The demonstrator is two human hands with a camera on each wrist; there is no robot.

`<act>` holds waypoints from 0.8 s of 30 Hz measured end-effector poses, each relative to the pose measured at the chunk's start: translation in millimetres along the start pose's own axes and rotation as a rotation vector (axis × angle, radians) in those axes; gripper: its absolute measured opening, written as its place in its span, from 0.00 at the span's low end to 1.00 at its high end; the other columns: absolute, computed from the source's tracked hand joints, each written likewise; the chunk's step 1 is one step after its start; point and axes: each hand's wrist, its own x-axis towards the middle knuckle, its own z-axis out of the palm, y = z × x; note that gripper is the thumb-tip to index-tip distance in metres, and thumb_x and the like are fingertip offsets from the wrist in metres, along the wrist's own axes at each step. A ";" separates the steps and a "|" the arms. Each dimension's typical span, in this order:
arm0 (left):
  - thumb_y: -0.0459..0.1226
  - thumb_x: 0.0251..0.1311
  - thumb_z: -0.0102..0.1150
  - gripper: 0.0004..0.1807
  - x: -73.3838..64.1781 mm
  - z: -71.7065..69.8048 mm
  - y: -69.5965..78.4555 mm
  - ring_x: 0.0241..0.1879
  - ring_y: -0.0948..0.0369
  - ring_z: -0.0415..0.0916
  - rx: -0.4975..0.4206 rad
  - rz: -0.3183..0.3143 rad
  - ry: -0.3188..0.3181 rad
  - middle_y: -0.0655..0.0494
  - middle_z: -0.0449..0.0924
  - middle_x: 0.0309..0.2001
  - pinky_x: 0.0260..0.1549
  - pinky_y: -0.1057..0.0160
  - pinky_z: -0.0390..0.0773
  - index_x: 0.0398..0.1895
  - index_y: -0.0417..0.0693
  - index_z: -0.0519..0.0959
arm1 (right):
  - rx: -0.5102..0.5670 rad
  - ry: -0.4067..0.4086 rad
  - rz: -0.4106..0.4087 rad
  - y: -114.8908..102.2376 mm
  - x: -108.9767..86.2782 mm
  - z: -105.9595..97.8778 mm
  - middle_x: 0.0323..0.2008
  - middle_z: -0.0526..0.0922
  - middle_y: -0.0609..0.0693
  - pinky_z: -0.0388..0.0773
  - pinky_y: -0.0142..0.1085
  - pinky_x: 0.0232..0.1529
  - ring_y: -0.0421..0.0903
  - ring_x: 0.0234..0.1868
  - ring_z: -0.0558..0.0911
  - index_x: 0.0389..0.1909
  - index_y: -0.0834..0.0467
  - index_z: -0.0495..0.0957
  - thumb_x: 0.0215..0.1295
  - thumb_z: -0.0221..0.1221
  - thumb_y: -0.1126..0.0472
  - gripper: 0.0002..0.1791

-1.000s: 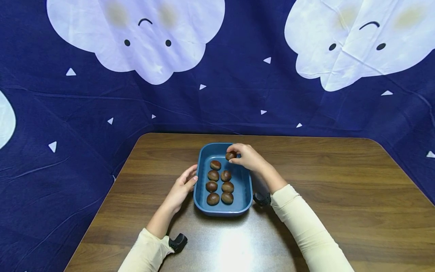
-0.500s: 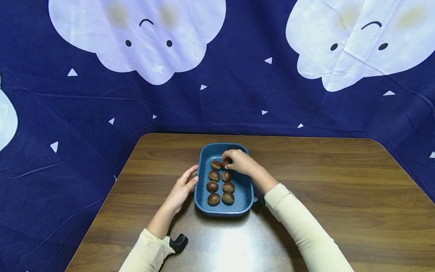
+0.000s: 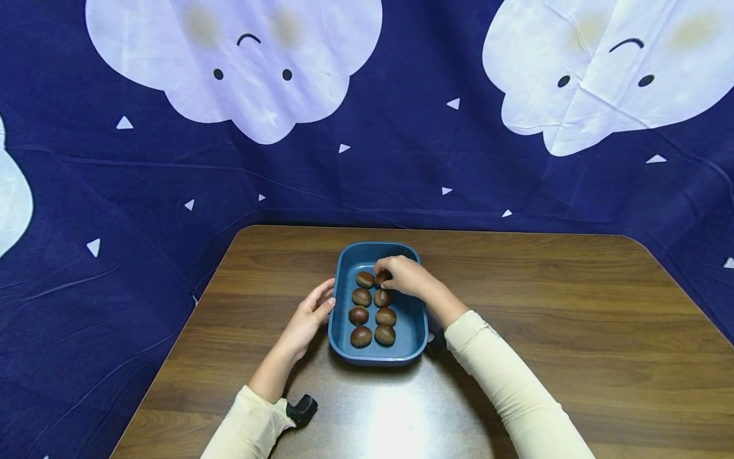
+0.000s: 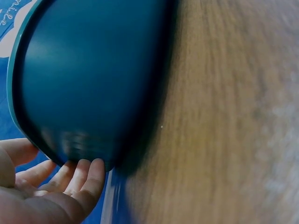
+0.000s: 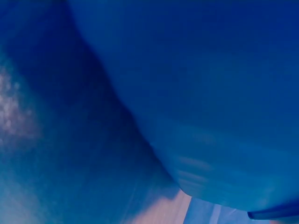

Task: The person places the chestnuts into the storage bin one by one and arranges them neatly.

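Observation:
A deep blue rectangular dish (image 3: pixel 413 331) stands on the table with several glossy brown chestnuts (image 3: pixel 361 336) inside, set in two rows running front to back. My right hand (image 3: pixel 408 278) reaches over the dish's right wall and pinches a chestnut (image 3: pixel 382 276) at the far end of the right row, beside the last one of the left row. My left hand (image 3: pixel 306 319) rests against the dish's left outer wall. In the left wrist view its fingertips (image 4: pixel 97 163) touch the wall, fingers extended. The dish's outer wall (image 5: pixel 210 93) fills most of the right wrist view.
The wood-grain table (image 3: pixel 545 306) reaches out on both sides of the dish, with a bright glare in front. A dark blue cloth (image 3: pixel 395 159) with white clouds hangs behind it. Each wrist wears a black device, the left device (image 3: pixel 302 410) showing plainly.
My right hand has brought its chestnut down and toward the front left, from above the dish's back right to the far end of the right row. My left hand stays at the wall.

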 end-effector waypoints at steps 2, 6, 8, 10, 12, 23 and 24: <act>0.31 0.66 0.41 0.24 -0.2 0.3 0.1 0.59 0.46 0.58 0.005 -0.001 0.002 0.38 0.59 0.62 0.51 0.48 0.64 0.65 0.40 0.55 | -0.001 -0.004 0.000 0.8 0.0 0.5 0.38 0.79 0.49 0.72 0.35 0.42 0.45 0.42 0.77 0.41 0.59 0.77 0.53 0.63 0.66 0.13; 0.32 0.66 0.41 0.24 -0.4 1.2 0.9 0.59 0.46 0.59 0.014 -0.003 0.008 0.39 0.60 0.61 0.50 0.50 0.65 0.65 0.41 0.56 | 0.018 0.014 -0.009 2.2 -0.9 0.4 0.41 0.80 0.51 0.72 0.37 0.44 0.47 0.46 0.77 0.41 0.59 0.77 0.54 0.62 0.66 0.12; 0.32 0.66 0.41 0.24 -0.1 1.1 0.7 0.59 0.46 0.59 0.023 -0.003 0.010 0.39 0.60 0.61 0.49 0.51 0.66 0.65 0.41 0.56 | 0.036 0.033 -0.018 2.9 -1.5 -0.1 0.41 0.79 0.51 0.72 0.38 0.45 0.47 0.46 0.76 0.41 0.60 0.77 0.54 0.62 0.66 0.12; 0.32 0.66 0.41 0.24 0.1 0.9 0.5 0.59 0.47 0.59 0.034 -0.002 0.014 0.39 0.60 0.61 0.49 0.51 0.66 0.65 0.42 0.57 | 0.054 0.056 -0.032 3.6 -1.9 -0.4 0.41 0.79 0.52 0.72 0.39 0.45 0.48 0.45 0.76 0.41 0.61 0.77 0.54 0.62 0.66 0.12; 0.32 0.66 0.42 0.24 0.7 0.5 0.2 0.58 0.47 0.60 0.049 -0.001 0.016 0.39 0.61 0.61 0.49 0.50 0.66 0.65 0.42 0.57 | 0.075 0.078 -0.045 5.3 -2.2 -0.4 0.41 0.79 0.53 0.71 0.39 0.44 0.49 0.45 0.76 0.42 0.61 0.77 0.55 0.61 0.67 0.12; 0.28 0.63 0.43 0.26 4.4 -4.1 14.8 0.58 0.42 0.59 0.331 0.012 0.012 0.36 0.56 0.61 0.52 0.47 0.62 0.64 0.35 0.53 | 0.116 0.250 -0.114 13.1 -20.2 -14.7 0.46 0.78 0.55 0.69 0.40 0.49 0.48 0.48 0.76 0.51 0.62 0.72 0.60 0.58 0.60 0.19; 0.28 0.63 0.43 0.27 5.1 -5.0 18.0 0.58 0.41 0.58 0.387 0.019 0.001 0.36 0.55 0.62 0.52 0.46 0.61 0.65 0.36 0.53 | 0.103 0.260 -0.115 13.6 -24.3 -17.8 0.48 0.77 0.56 0.68 0.41 0.50 0.48 0.49 0.75 0.52 0.62 0.72 0.60 0.58 0.60 0.20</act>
